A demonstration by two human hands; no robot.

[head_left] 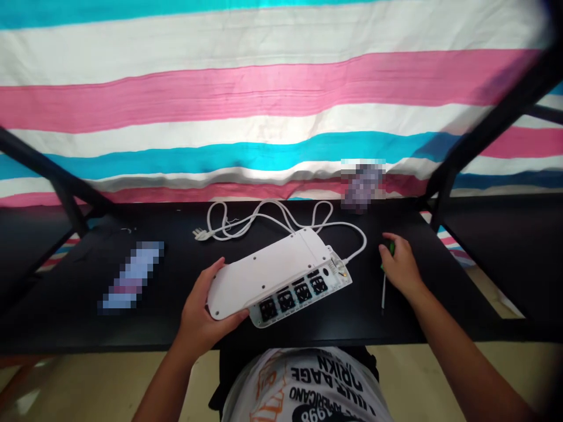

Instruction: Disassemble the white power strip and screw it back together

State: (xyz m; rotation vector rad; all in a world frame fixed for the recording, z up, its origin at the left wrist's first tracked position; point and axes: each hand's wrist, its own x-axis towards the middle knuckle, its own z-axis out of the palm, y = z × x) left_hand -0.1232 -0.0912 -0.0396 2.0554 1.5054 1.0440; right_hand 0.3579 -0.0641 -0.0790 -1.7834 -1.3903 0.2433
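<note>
My left hand (206, 308) grips the left end of a white power strip, its thumb along the near edge and its fingers around the far side. A flat white cover panel (246, 275) with small dark screw holes lies askew over the socket part (303, 296), whose row of black socket inserts shows along the near side. From the strip's right end runs a white cord (363, 231). Near the table's right side, my right hand (400, 264) is closed on the green handle of a screwdriver (383, 290); its thin metal shaft points toward me.
The cord loops behind the strip to a plug (201, 235). A blurred-out flat object (134, 275) lies left on the black table (132, 328), another blurred object (363, 187) at the back. Black metal bars (488, 105) flank a striped sheet (264, 88) behind.
</note>
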